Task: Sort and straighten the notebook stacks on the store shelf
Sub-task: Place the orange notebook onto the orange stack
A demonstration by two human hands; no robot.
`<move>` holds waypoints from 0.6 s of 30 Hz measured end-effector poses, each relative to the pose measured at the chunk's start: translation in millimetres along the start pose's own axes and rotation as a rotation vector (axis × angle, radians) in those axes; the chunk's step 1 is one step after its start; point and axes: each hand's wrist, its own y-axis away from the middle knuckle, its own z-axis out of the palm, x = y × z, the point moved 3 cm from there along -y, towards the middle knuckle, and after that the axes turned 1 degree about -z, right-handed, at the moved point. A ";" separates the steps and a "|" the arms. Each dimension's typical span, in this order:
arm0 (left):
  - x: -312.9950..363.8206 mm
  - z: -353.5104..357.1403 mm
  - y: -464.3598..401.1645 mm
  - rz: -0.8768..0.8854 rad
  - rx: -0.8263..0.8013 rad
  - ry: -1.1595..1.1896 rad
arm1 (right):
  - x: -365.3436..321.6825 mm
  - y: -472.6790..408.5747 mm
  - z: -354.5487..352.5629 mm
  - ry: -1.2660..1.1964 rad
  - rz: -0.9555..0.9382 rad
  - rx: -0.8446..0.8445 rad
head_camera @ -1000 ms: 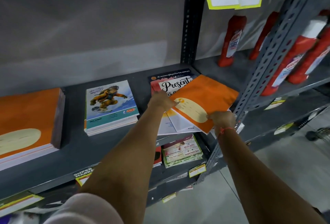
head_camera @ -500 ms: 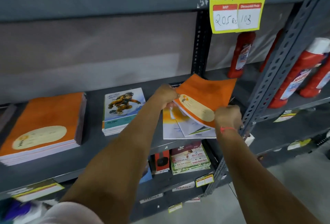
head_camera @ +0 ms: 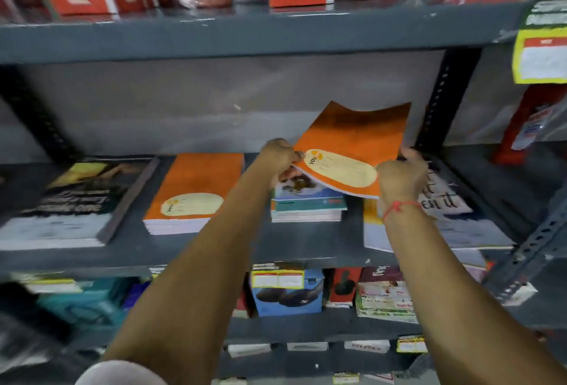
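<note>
I have an orange notebook (head_camera: 352, 142) in both hands, lifted off the grey shelf (head_camera: 306, 246) and tilted so its far edge points up toward the back wall. My left hand (head_camera: 280, 157) is closed on its near left corner, fingers under and thumb on top. My right hand (head_camera: 402, 174) is closed on its near right edge; a red thread sits on that wrist. The cover is bright orange with a cream oval label near the bottom edge, a small logo at the oval's left end, and the far edge is wavy and bent. Pale page edges show along the bottom.

Below it lie 4 stacks: a dark book stack (head_camera: 67, 203) at far left, an orange stack (head_camera: 193, 191) with the same oval label, a small blue-covered stack (head_camera: 306, 200) under my left hand, and a mixed pile (head_camera: 445, 215) under my right wrist.
</note>
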 end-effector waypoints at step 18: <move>-158.4 -234.0 12.4 -0.090 0.547 -0.127 | -40.6 76.8 258.6 -0.094 -0.148 -0.165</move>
